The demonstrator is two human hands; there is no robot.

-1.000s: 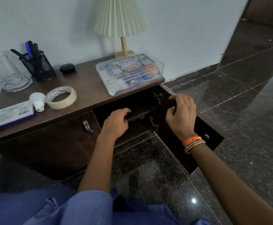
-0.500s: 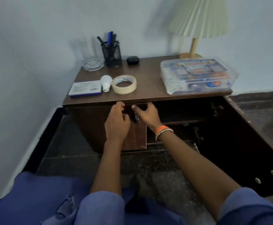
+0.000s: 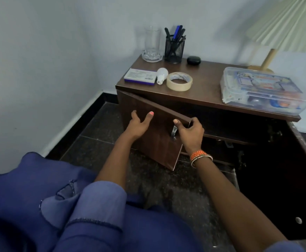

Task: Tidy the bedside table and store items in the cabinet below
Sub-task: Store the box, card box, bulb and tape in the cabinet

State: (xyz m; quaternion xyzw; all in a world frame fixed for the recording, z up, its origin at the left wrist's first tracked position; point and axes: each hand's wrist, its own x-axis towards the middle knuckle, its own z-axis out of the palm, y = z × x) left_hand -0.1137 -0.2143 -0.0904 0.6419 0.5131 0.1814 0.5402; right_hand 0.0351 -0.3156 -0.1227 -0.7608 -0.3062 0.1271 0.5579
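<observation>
The brown bedside table (image 3: pixel 199 88) has a cabinet below with both doors swung out. My right hand (image 3: pixel 190 132) grips the top free corner of the left door (image 3: pixel 154 142), beside its metal handle (image 3: pixel 174 132). My left hand (image 3: pixel 139 123) lies with spread fingers against the front of that door. The right door (image 3: pixel 279 188) stands wide open at the right. On top lie a tape roll (image 3: pixel 179 81), a white bulb (image 3: pixel 161 75), a flat blue-edged box (image 3: pixel 140 76), a clear plastic kit box (image 3: pixel 264 90), a black case (image 3: pixel 193 60), a glass (image 3: pixel 152 45) and a pen holder (image 3: pixel 174 50).
A lamp (image 3: pixel 268 59) with a pleated shade stands at the table's back right. A white wall (image 3: pixel 39 70) runs close along the left side. The floor (image 3: pixel 157 182) is dark polished stone. My knees in blue cloth (image 3: pixel 39 206) fill the lower left.
My right hand left the right door and took the left door's corner. The left door has swung out. My left hand moved from inside the cabinet onto the door front.
</observation>
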